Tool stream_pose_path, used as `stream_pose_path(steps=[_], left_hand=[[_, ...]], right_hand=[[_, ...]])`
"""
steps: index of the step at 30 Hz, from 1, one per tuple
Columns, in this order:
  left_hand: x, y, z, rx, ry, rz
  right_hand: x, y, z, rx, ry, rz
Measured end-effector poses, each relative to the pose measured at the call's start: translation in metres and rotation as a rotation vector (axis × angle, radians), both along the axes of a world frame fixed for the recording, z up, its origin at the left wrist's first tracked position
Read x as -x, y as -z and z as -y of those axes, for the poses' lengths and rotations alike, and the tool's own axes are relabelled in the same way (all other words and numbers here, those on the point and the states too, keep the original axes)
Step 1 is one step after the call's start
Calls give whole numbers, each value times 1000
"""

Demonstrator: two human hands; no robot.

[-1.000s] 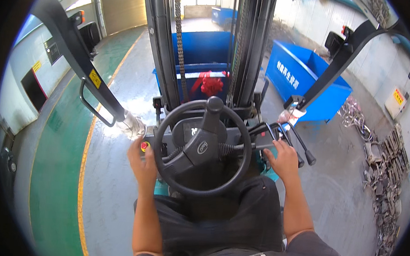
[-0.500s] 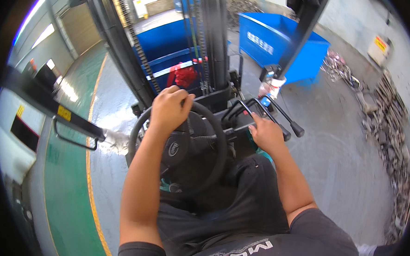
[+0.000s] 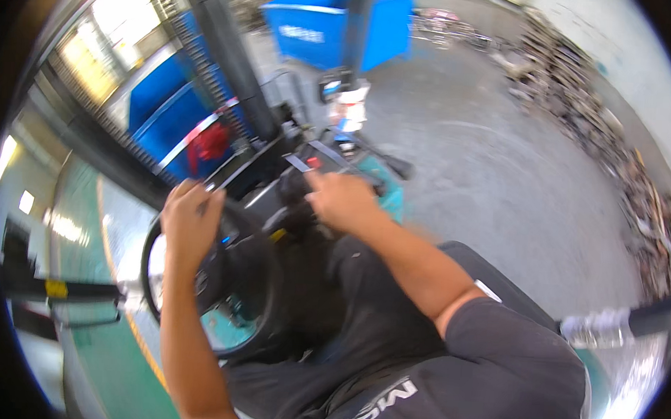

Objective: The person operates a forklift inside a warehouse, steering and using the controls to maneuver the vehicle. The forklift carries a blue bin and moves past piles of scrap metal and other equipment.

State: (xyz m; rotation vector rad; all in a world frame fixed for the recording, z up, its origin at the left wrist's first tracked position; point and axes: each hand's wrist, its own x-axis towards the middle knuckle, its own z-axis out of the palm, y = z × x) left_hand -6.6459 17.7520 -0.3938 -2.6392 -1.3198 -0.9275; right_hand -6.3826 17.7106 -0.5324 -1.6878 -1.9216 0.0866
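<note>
I sit in a forklift, and my left hand [image 3: 192, 221] is wrapped round the top of the black steering wheel [image 3: 148, 268]. To its right, my right hand [image 3: 343, 202] is closed over one of the control levers [image 3: 298, 163]; the lever's knob is hidden under the fingers. Another lever with a black knob [image 3: 400, 167] sticks out beyond that hand. Ahead stands the dark mast [image 3: 226, 44] with its chains, and behind it a blue bin [image 3: 169, 117] with a red cloth-like bundle [image 3: 211, 144] at its near side.
A second blue bin [image 3: 306, 37] stands farther off on the grey floor [image 3: 497, 165]. Scrap metal [image 3: 583, 109] lies heaped along the right wall. On the left runs a green floor lane [image 3: 101, 341] with a yellow edge line. A white-and-blue packet [image 3: 348, 108] sits by the front post.
The view has swung to the right, so the mast, bins and wheel now sit farther left. My left hand stays on the wheel and my right hand stays at the levers.
</note>
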Motion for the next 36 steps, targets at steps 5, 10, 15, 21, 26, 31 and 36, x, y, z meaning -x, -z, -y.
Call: stream_pose_path(steps=[5, 10, 15, 21, 26, 31, 36], left_hand=[[-17, 21, 13, 32, 186, -15], [-1, 61, 27, 135, 213, -94], [27, 102, 40, 149, 168, -140], [56, 124, 93, 65, 248, -298], [78, 128, 152, 28, 141, -150], [89, 129, 153, -37, 116, -268], [94, 126, 107, -55, 216, -434]], right_hand=[[5, -5, -4, 169, 26, -81], [35, 22, -16, 249, 20, -63], [66, 70, -19, 169, 39, -139], [77, 90, -3, 156, 13, -83], [105, 91, 12, 103, 24, -50], [138, 105, 22, 71, 36, -91], [153, 129, 20, 113, 24, -126]])
